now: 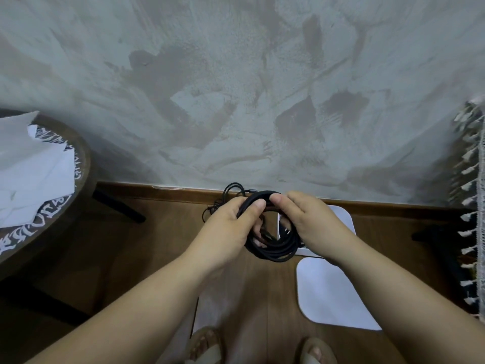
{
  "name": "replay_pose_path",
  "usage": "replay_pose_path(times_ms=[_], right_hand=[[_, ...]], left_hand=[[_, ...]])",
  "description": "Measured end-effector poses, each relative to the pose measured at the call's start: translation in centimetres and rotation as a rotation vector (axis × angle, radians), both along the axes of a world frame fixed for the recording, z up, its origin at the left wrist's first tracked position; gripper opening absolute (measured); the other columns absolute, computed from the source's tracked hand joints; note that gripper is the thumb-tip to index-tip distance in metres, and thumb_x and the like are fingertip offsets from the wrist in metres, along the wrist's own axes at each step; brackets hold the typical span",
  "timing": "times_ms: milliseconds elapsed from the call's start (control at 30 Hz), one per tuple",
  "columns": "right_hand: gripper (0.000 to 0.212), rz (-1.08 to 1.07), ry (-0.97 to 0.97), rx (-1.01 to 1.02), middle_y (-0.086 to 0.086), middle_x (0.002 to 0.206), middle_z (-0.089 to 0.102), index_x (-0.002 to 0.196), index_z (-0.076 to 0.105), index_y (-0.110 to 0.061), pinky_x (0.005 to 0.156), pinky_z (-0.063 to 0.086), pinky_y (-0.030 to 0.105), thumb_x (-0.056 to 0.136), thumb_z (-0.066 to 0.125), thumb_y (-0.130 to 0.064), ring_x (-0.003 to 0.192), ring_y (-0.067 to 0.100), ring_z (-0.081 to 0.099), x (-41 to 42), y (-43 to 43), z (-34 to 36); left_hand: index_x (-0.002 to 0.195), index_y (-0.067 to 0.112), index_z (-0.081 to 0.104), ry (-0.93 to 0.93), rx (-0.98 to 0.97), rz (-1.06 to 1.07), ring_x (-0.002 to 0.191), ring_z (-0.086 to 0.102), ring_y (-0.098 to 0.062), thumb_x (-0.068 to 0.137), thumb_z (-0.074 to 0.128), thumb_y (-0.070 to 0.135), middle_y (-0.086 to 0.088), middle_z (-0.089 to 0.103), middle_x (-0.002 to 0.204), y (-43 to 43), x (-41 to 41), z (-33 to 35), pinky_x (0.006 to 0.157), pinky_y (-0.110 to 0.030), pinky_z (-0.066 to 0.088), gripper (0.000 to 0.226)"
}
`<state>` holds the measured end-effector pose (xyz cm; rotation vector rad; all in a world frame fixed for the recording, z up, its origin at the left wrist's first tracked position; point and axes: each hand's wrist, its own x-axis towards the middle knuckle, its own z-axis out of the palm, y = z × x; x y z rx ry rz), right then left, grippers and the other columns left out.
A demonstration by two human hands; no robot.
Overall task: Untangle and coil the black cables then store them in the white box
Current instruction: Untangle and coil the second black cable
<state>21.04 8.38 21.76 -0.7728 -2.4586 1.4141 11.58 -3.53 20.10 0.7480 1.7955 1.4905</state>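
Black coil (273, 252): several loops of cable, held above the wood floor (131, 245) between both hands. Left hand (231, 224): fingers curled round the coil's left side, thumb pressed on its top. Right hand (309, 219): thumb and fingers pinching the coil's upper right. Loose cable (228, 191): black, tangled on the floor by the skirting, behind the left hand. White box (341, 216): on the floor under the right hand, mostly hidden; contents unclear. White lid (333, 292): flat on the floor, just nearer than the box. Round table (85, 164), left: white ornamental script on a dark band, not legible; white paper (31, 166) on top.
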Motion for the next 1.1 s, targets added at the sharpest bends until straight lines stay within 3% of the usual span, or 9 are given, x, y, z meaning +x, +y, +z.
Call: replay_pose_path(times_ms=[100, 233, 367, 500, 667, 800, 900, 967, 1100], right_hand=[[0.036, 0.010, 0.005, -0.025, -0.010, 0.049, 0.047, 0.066, 0.049, -0.018, 0.050, 0.032, 0.019, 0.095, 0.046, -0.039, 0.042, 0.001, 0.043, 0.1, 0.1, 0.0], [0.002, 0.077, 0.041, -0.082, -0.016, 0.071, 0.061, 0.089, 0.060, -0.024, 0.058, 0.040, 0.005, 0.089, 0.062, -0.024, 0.058, -0.012, 0.056, 0.6, 0.7, 0.5], [0.015, 0.113, 0.001, 0.000, -0.012, 0.066, 0.066, 0.088, 0.067, -0.035, 0.069, 0.053, 0.026, 0.083, 0.069, -0.021, 0.065, 0.014, 0.062, 1.8, 2.4, 1.0], [0.020, 0.089, 0.029, 0.041, -0.022, 0.078, 0.069, 0.080, 0.068, -0.038, 0.082, 0.047, 0.012, 0.083, 0.069, -0.018, 0.085, -0.005, 0.063, 1.9, 3.2, 1.0], [0.007, 0.031, -0.033, 0.380, -0.011, 0.086, 0.060, 0.086, 0.074, -0.029, 0.080, 0.038, 0.021, 0.084, 0.067, -0.028, 0.089, 0.007, 0.054, 1.1, 2.8, -0.5], [0.021, 0.012, -0.049, -0.103, -0.013, 0.054, 0.061, 0.086, 0.073, -0.013, 0.051, 0.039, 0.013, 0.095, 0.055, -0.020, 0.047, 0.001, 0.050, 0.8, 1.0, -0.9], [0.041, -0.044, 0.016, -0.576, 0.008, 0.071, 0.067, 0.090, 0.069, -0.001, 0.058, 0.050, 0.023, 0.094, 0.048, -0.036, 0.062, 0.019, 0.061, 0.7, 0.5, -0.7], [0.045, 0.030, 0.056, -0.712, 0.009, 0.083, 0.070, 0.095, 0.069, -0.006, 0.070, 0.056, 0.026, 0.084, 0.050, -0.045, 0.075, 0.018, 0.067, 0.7, 0.5, -0.6], [0.038, 0.133, 0.078, -0.720, 0.005, 0.082, 0.068, 0.110, 0.061, -0.003, 0.071, 0.053, 0.021, 0.074, 0.071, 0.001, 0.080, 0.018, 0.065, 0.6, 0.2, -1.0]], left_hand=[[0.084, 0.017, 0.056, -0.019, 0.025, 0.002, 0.049, 0.050, -0.012, 0.097, 0.048, 0.019, 0.008, 0.046, 0.052, 0.0, -0.2, 0.0, 0.053, -0.026, 0.048, 0.016], [0.084, 0.015, 0.055, 0.054, -0.029, -0.046, 0.052, 0.052, -0.018, 0.097, 0.050, 0.020, 0.009, 0.047, 0.048, -0.4, -1.3, 0.0, 0.074, -0.051, 0.052, 0.015], [0.099, 0.009, 0.060, 0.099, -0.122, -0.115, 0.054, 0.056, -0.020, 0.095, 0.054, 0.022, 0.006, 0.050, 0.048, -1.0, -2.3, 0.3, 0.072, -0.041, 0.052, 0.015], [0.102, 0.009, 0.059, 0.091, -0.165, -0.258, 0.050, 0.053, -0.015, 0.090, 0.061, 0.022, 0.003, 0.051, 0.047, -1.1, -2.1, 0.9, 0.072, -0.038, 0.055, 0.017], [0.103, 0.010, 0.059, 0.096, -0.109, -0.338, 0.049, 0.051, -0.012, 0.093, 0.057, 0.022, 0.001, 0.049, 0.054, -1.3, -1.4, 0.8, 0.075, -0.048, 0.053, 0.016], [0.104, 0.010, 0.058, 0.082, -0.041, -0.242, 0.049, 0.050, -0.017, 0.096, 0.053, 0.020, 0.005, 0.046, 0.052, -1.1, -1.6, 0.5, 0.070, -0.047, 0.049, 0.014], [0.106, 0.008, 0.057, 0.148, -0.061, -0.196, 0.050, 0.050, -0.016, 0.096, 0.052, 0.019, 0.009, 0.046, 0.050, -1.0, -1.9, 0.3, 0.069, -0.046, 0.051, 0.016], [0.105, 0.012, 0.059, 0.204, -0.076, -0.179, 0.050, 0.051, -0.015, 0.096, 0.052, 0.022, 0.008, 0.050, 0.051, -1.1, -2.2, 0.2, 0.071, -0.047, 0.051, 0.014], [0.102, 0.012, 0.059, 0.225, -0.096, -0.154, 0.050, 0.052, -0.013, 0.095, 0.053, 0.023, 0.006, 0.053, 0.052, -1.1, -2.3, 0.2, 0.068, -0.041, 0.050, 0.014]])
